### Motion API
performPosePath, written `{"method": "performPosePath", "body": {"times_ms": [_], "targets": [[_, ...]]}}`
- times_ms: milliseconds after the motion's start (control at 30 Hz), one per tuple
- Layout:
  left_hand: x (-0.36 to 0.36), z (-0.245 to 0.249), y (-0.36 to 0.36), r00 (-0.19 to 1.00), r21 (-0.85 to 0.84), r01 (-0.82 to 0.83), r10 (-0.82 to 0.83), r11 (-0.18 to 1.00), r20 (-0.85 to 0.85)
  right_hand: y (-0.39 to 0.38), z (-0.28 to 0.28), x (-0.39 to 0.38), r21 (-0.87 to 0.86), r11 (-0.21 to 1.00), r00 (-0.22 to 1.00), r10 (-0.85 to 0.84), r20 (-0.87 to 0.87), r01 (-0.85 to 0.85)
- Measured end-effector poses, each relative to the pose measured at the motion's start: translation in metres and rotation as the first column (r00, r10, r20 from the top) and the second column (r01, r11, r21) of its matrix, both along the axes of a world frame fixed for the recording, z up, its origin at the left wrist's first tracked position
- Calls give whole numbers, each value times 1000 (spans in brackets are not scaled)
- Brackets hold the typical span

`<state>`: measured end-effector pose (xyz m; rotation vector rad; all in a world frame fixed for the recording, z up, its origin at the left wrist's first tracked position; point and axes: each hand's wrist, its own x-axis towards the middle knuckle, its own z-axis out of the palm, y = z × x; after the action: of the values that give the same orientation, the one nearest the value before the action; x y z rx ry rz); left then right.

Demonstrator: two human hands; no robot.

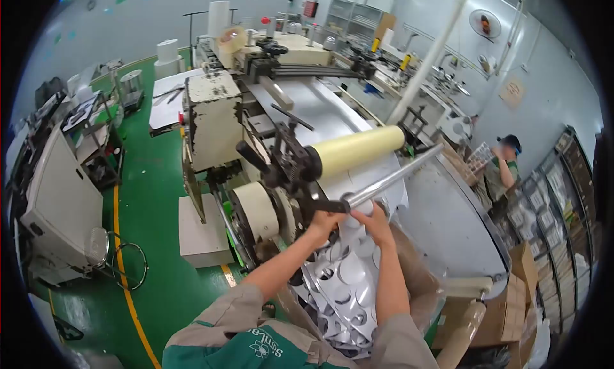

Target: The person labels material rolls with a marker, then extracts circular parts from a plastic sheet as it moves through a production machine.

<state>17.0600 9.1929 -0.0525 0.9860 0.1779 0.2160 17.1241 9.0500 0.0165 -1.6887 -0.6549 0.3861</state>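
My left hand (325, 225) is curled just below the black bracket at the near end of a shiny metal roller (400, 180). What its fingers grip is hidden. My right hand (376, 223) is closed on the edge of a white sheet (366, 209) under the same roller, thumb upward. Below and between my forearms hangs a crumpled web of white sheet with round cut-outs (342, 286). Above the metal roller is a pale yellow roller (359, 150), with smooth white sheet (307, 106) running behind it on the machine.
A cream drum (256, 209) and a chipped machine housing (214, 113) stand on the left. A metal panel (448, 222) lies to the right, with cardboard boxes (499, 311) below. Another person (502, 167) works by shelving at the right. A stool (121, 257) stands on the green floor.
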Motion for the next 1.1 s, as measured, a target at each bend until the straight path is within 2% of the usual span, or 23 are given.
{"method": "performPosePath", "body": {"times_ms": [67,100,133,200,233,267,300,333,367,400,433,467,500,600,667,733,800,867,933,1000,1033,1067,1100], "targets": [[-27,17,7,997,243,52,-66,969,49,-9,-14,6,-118,993,999,0,-37,-5],[-49,25,11,995,525,-42,-13,850,100,-14,-27,4,-131,991,1000,-22,-19,20],[-74,39,20,986,751,-138,22,645,162,-20,-39,1,38,989,986,-136,-96,140],[-141,90,54,972,537,8,-133,844,195,-35,-56,-9,394,820,895,-288,-341,415],[-167,86,85,976,583,-44,-90,811,199,-47,-61,-10,420,731,821,-344,-455,539],[-184,86,108,904,318,-369,258,873,342,-59,-78,-5,413,635,735,-398,-550,653],[-188,93,143,685,368,-727,576,579,447,-72,-93,0,428,617,724,-373,-580,661],[-186,89,189,453,380,-865,835,327,313,-67,-85,-9,406,589,688,-398,-607,699],[-177,101,229,307,457,-888,811,55,499,-67,-87,-10,387,640,707,-367,-604,663],[-167,90,272,316,572,-819,804,-36,503,-66,-89,-11,373,686,726,-334,-602,625],[-152,72,314,358,670,-742,829,-28,431,-61,-87,-14,351,726,743,-320,-589,591],[-135,57,348,444,714,-697,824,69,353,-51,-79,-21,357,754,762,-282,-583,552],[-121,41,372,524,697,-694,791,183,315,-42,-77,-27,332,741,741,-320,-590,584],[-89,25,404,701,740,-583,669,336,249,-40,-82,-37,303,757,742,-336,-580,579],[-85,33,400,686,689,-626,678,365,263,-46,-85,-48,312,743,743,-353,-569,592],[-87,37,397,598,760,-617,750,205,283,-58,-92,-58,298,713,722,-410,-557,634],[-89,45,399,602,805,-563,761,187,244,-64,-89,-68,275,710,709,-432,-557,648],[-89,41,408,646,813,-521,743,261,176,-71,-86,-78,248,688,675,-462,-576,682],[-92,58,387,715,718,-551,683,425,145,-73,-93,-76,260,684,679,-459,-573,682],[-94,48,387,657,705,-600,736,379,163,-70,-93,-77,254,688,672,-446,-591,680],[-99,35,389,551,704,-679,778,209,301,-71,-96,-74,259,699,682,-433,-589,667],[-112,55,351,451,652,-749,808,112,379,-72,-96,-69,270,710,697,-418,-583,651],[-129,67,312,383,465,-873,799,148,464,-74,-94,-69,293,712,715,-407,-568,638]]}}
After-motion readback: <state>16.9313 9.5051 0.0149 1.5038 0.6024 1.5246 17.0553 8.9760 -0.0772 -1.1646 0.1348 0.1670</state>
